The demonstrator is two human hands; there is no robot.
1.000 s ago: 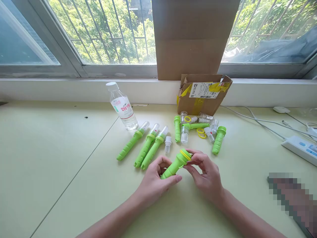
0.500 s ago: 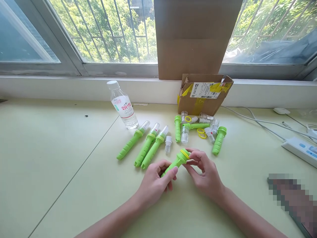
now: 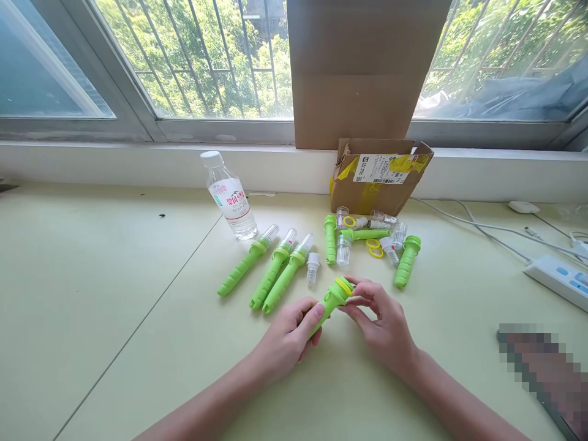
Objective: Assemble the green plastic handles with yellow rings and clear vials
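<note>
My left hand (image 3: 296, 331) is wrapped round a green tube (image 3: 334, 296), which tilts up to the right. Around the tube's upper end sits a yellow ring (image 3: 343, 286). The fingertips of my right hand (image 3: 381, 315) pinch at that ring and the tube's rim. Left of the held tube lie three green tubes with clear tops (image 3: 281, 272), side by side. A small clear piece with a white collar (image 3: 313, 268) stands just behind my hands. Further back is a group of green tubes (image 3: 330, 240), clear caps (image 3: 343, 250) and loose yellow rings (image 3: 375, 248).
A water bottle (image 3: 232, 199) stands at the back left of the table. Behind the parts is an open cardboard box (image 3: 374, 193). On the right are a white power strip (image 3: 558, 278), cables (image 3: 491, 226) and a pixelated dark object (image 3: 542, 373).
My left hand has turned slightly and its thumb has moved up along the green tube. My right fingers stay at the yellow ring. The view has shifted very slightly.
</note>
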